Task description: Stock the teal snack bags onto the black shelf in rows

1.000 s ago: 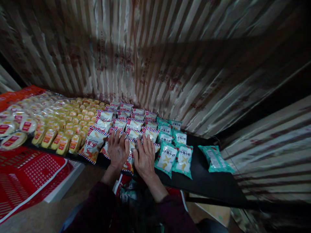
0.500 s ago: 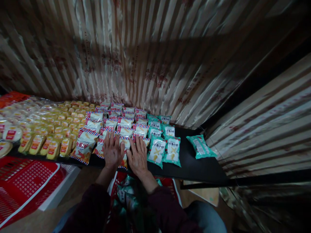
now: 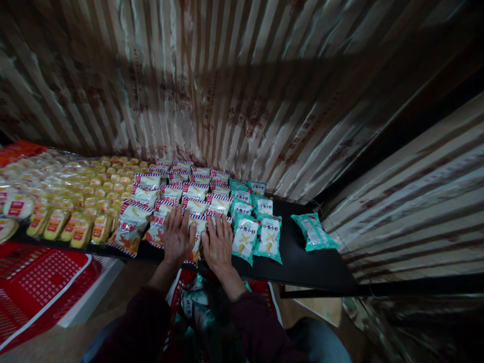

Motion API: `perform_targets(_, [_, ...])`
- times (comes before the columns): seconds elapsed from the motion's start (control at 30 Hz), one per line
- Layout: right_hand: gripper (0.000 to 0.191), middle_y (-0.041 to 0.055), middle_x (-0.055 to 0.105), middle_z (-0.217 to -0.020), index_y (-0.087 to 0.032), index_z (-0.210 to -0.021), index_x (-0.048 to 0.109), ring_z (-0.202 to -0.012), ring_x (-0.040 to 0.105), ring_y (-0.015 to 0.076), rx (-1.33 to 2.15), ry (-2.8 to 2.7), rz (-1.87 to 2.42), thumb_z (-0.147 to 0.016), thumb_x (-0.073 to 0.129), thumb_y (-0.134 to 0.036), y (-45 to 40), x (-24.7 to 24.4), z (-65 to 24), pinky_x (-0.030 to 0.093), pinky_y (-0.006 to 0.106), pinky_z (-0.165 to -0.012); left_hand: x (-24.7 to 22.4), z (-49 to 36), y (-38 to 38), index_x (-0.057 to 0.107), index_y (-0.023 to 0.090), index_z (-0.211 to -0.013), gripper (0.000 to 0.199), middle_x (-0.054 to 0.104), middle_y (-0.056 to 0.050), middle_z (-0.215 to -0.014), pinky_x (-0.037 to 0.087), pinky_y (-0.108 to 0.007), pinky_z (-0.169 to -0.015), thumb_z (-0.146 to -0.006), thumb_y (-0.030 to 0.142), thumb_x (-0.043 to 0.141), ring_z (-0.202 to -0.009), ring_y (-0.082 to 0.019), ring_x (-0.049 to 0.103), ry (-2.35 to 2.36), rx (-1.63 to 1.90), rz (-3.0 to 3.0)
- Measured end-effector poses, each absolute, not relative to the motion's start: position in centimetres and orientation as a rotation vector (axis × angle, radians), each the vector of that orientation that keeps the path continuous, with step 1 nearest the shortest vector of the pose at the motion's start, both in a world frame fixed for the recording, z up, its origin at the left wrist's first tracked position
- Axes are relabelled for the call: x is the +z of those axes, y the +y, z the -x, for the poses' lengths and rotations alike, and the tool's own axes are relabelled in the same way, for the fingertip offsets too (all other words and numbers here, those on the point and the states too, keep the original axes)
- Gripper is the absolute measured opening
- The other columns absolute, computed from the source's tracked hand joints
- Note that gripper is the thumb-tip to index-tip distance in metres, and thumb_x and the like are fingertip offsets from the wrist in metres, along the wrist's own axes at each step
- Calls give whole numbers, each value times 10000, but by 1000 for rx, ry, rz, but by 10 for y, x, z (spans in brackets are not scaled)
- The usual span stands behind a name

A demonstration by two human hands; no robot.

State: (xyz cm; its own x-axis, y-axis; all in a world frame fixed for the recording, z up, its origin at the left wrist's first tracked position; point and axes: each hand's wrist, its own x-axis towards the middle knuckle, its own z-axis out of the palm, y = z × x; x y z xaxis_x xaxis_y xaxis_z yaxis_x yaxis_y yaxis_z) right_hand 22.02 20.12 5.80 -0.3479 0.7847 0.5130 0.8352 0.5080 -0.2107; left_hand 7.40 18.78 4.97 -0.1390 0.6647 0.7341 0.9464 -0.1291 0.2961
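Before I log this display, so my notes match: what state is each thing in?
Striped-edged bags, closed, in rows
Left hand, open, on striped-edged bags
Right hand, open, on striped-edged bags
Teal bags, closed, in columns
Lone teal bag, closed, lying apart
Yellow snacks, wrapped, in rows
Center red basket, holding teal packets

I see two arms (image 3: 231,283) stretched forward, left hand (image 3: 178,239) beside right hand (image 3: 218,244), palms down, fingers (image 3: 173,218) extended (thumbs (image 3: 205,241) nearly meeting).
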Motion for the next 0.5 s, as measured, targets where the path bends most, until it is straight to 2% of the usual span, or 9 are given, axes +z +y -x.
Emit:
perform_targets(0.17, [497, 131, 297, -1549, -173, -1415, 443, -1464, 107, 320, -127, -2153, 1299, -952, 442, -356, 192, 70, -216, 229, 529, -1128, 51, -74, 186, 443, 142, -1370, 475, 401, -183, -1483, 277, -520, -1140, -910, 256, 477, -1447, -287, 226, -1845, -1160, 1774])
perform_targets(0.33, [456, 80, 360, -1527, -222, -1396, 475, -1461, 130, 310, -80, -2231, 1246, -954, 439, -329, 177, 72, -206, 205, 522, -1136, 50, -70, 185, 419, 127, -1373, 447, 403, -189, -1479, 290, -512, -1140, -932, 201, 403, -1460, -255, 186, -1797, -1246, 1760])
perform_targets(0.5, [461, 99, 383, -1512, -214, -1390, 485, -1458, 147, 308, -61, -2262, 1278, -948, 452, -341, 173, 65, -205, 212, 519, -1128, 54, -62, 175, 447, 138, -1349, 417, 396, -173, -1487, 297, -518, -1135, -944, 200, 371, -1464, -260, 167, -1796, -1286, 1791])
